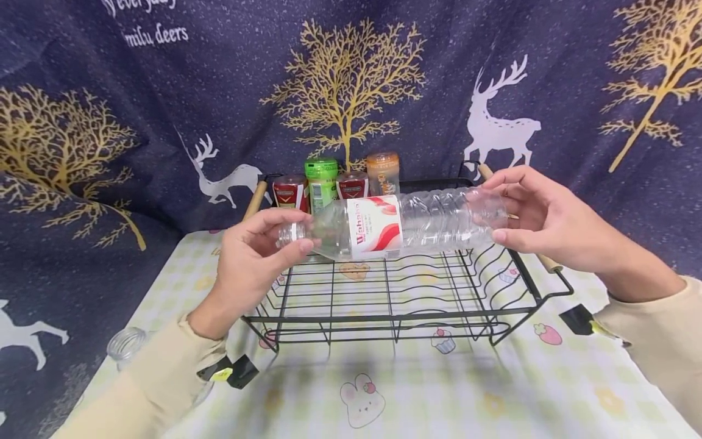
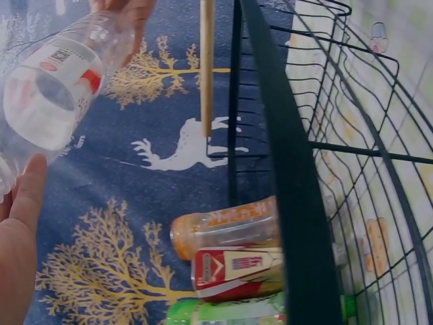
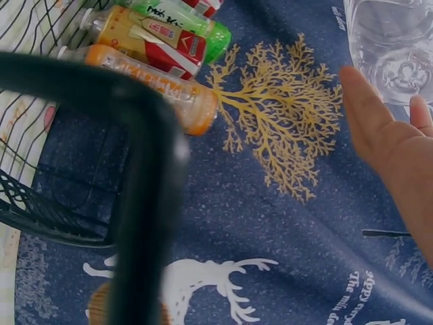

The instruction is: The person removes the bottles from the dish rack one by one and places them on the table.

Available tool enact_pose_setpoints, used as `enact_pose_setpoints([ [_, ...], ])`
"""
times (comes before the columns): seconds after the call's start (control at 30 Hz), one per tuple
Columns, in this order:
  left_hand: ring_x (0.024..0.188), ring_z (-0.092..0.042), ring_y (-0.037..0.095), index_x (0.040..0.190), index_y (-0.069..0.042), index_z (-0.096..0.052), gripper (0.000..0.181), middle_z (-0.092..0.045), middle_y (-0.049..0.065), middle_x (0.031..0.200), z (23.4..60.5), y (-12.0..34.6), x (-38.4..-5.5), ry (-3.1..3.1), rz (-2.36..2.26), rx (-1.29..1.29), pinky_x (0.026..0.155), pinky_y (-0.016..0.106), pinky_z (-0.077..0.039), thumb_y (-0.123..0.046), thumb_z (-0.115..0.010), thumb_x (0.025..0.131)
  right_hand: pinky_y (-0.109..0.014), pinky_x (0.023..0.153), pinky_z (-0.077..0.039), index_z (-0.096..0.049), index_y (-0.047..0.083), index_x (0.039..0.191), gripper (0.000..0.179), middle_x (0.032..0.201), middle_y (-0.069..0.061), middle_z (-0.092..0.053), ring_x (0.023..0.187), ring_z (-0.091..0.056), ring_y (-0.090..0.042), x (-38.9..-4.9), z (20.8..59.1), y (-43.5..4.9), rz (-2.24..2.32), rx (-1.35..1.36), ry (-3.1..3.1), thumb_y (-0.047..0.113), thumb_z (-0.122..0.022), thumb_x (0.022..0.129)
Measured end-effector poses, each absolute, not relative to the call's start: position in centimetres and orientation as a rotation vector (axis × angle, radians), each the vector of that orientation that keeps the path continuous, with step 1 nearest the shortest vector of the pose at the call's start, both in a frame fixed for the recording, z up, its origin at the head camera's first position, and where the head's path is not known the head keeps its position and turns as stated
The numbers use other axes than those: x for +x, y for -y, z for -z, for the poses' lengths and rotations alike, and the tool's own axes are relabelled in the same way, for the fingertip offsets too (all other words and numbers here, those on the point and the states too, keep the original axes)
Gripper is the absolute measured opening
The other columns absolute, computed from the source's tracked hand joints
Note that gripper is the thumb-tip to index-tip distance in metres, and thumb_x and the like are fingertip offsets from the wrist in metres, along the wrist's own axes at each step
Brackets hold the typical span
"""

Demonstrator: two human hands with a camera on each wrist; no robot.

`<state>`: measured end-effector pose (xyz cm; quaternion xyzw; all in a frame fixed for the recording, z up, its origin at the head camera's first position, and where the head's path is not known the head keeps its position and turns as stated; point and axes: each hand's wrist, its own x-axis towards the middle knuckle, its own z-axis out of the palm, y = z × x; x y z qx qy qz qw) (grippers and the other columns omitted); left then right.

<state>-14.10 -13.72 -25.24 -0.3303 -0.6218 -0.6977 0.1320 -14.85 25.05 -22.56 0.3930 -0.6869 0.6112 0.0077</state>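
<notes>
A clear plastic water bottle [image 1: 375, 227] with a red and white label lies sideways in the air above the black wire dish rack [image 1: 384, 317]. Around its neck, at the left end, my left hand [image 1: 249, 259] holds it between thumb and fingers. My right hand [image 1: 567, 228] grips the base end, thumb in front and fingers behind. The left wrist view shows the bottle [image 2: 64, 88] slanting away, a finger along its side. In the right wrist view only the ridged base [image 3: 399, 57] appears, right at the fingertips.
Behind the held bottle, several bottles stand in the rack's far left: red-labelled ones, a green bottle [image 1: 322, 180] and an orange-topped bottle [image 1: 383, 174]. The rack has a wooden handle [image 1: 255, 200] at each side. A clear jar [image 1: 126, 345] sits by the left sleeve on the checked tablecloth [image 1: 417, 402].
</notes>
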Motion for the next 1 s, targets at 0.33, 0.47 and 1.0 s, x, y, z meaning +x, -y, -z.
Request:
enact_pose_setpoints([
  [0.33,0.088,-0.073,0.021,0.109,-0.001,-0.069,0.031,-0.072,0.011,0.105,23.7,13.7,-14.1,1.691,2.083,-0.933,0.077,0.034,-0.061,0.015,-0.070,0.084,-0.023,0.096,-0.051,-0.049,-0.005,0.127,0.056,0.131,-0.014,-0.060,0.121,-0.059,-0.018,-14.7,23.6,-24.7,-1.872,1.311,2.240,-0.033,-0.057,0.079],
  [0.47,0.092,-0.071,0.021,0.111,-0.001,-0.067,0.034,-0.071,0.013,0.106,23.1,13.6,-13.9,1.664,2.103,-0.904,0.078,0.035,-0.061,0.016,-0.070,0.081,-0.022,0.097,-0.050,-0.052,-0.001,0.129,0.054,0.133,-0.010,-0.061,0.123,-0.058,-0.015,-14.6,23.7,-24.9,-1.782,1.261,2.350,-0.027,-0.061,0.083],
  [1.0,0.094,-0.070,0.025,0.116,0.009,-0.064,0.037,-0.072,0.019,0.105,20.9,15.2,-13.6,1.506,2.179,-0.934,0.085,0.039,-0.059,0.024,-0.062,0.083,-0.016,0.085,-0.053,-0.060,0.004,0.136,0.045,0.133,0.005,-0.064,0.112,-0.064,-0.004,-14.1,24.0,-27.2,-1.316,0.903,2.597,-0.008,-0.064,0.093],
])
